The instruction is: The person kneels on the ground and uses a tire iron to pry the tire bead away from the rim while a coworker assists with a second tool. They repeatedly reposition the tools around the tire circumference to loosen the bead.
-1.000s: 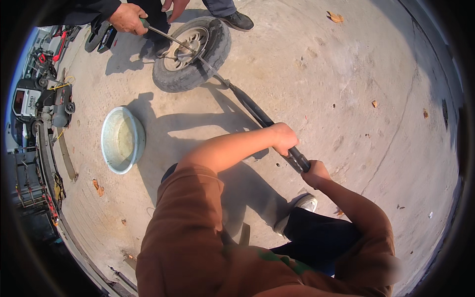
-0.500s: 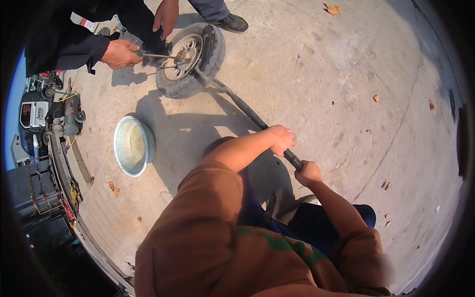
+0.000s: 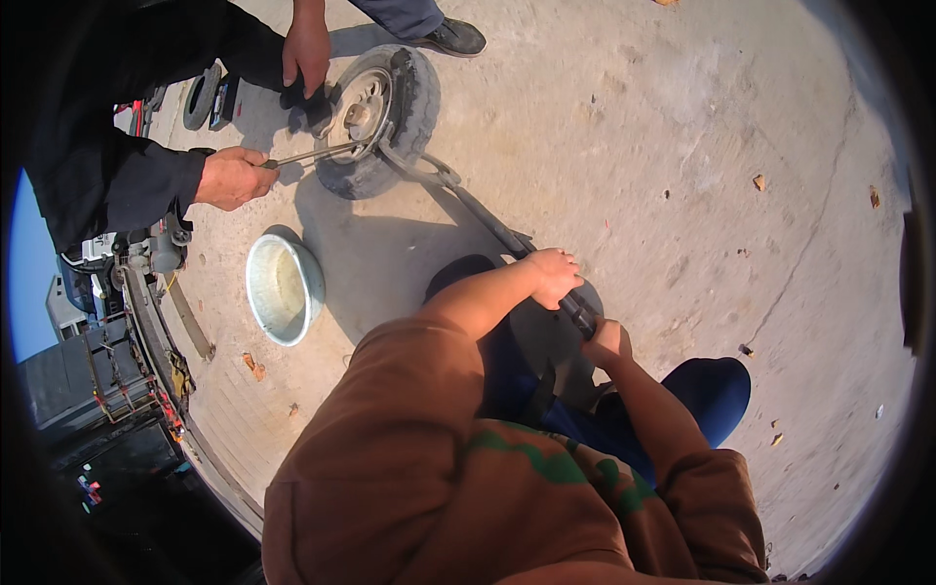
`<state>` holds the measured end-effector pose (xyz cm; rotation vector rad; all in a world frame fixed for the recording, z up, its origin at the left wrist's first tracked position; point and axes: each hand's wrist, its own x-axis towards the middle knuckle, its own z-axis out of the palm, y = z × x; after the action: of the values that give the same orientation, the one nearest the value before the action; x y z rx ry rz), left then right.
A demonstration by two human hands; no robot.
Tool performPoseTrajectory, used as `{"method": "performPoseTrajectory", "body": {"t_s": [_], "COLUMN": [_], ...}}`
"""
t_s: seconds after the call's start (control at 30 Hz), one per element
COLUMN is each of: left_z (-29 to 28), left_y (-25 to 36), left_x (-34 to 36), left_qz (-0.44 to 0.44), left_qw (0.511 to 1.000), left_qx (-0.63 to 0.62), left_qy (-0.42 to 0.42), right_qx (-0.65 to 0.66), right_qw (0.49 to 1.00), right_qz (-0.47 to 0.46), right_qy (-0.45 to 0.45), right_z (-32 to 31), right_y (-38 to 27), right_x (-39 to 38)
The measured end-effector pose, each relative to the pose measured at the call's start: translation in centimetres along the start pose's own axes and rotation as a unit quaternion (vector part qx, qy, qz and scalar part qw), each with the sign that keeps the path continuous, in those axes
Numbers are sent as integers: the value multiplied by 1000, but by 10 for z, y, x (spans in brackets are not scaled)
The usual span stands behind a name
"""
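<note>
Both my hands are closed around a long dark pry bar. My left hand wraps the shaft, and my right hand grips the near end, just behind it. The bar's bent far end reaches the rim edge of a wheel, a worn black tyre on a light metal rim, resting tilted on the ground. A co-worker's hand holds a thin metal rod whose tip meets the rim beside the bar. The co-worker's other hand hangs over the wheel's far left side, fingers partly hidden.
A pale blue plastic basin stands on the concrete ground left of my arms. Another person's dark shoe is behind the wheel. Another tyre lies at the far left. Machinery and a dark cart line the left edge.
The co-worker's rod tip has moved from the hub down to the rim edge near my bar. My hands keep their grip on the bar. The whole view has shifted slightly.
</note>
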<state>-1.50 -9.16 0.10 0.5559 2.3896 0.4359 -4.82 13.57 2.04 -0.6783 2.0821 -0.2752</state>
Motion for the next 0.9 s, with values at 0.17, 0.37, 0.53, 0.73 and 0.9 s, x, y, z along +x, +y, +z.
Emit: {"method": "performPoseTrajectory", "body": {"t_s": [0.17, 0.37, 0.53, 0.73, 0.9], "left_z": [2, 4, 2, 6, 12], "left_y": [0, -2, -2, -5, -6], "left_x": [4, 8, 11, 15, 15], "left_qz": [-6, -16, -30, -30, -30], "left_qw": [999, 998, 993, 994, 996], "left_qx": [-7, 0, -24, -37, -41], "left_qy": [-40, -67, -113, -98, -75], "right_qx": [9, 14, 38, 52, 67], "right_qw": [1000, 999, 999, 998, 997], "right_qz": [3, -10, -24, -34, -41], "right_qy": [13, -28, 7, 13, -9], "right_z": [4, 0, 6, 5, 2], "right_y": [1, 2, 5, 6, 6], "right_x": [3, 5, 6, 7, 8]}}
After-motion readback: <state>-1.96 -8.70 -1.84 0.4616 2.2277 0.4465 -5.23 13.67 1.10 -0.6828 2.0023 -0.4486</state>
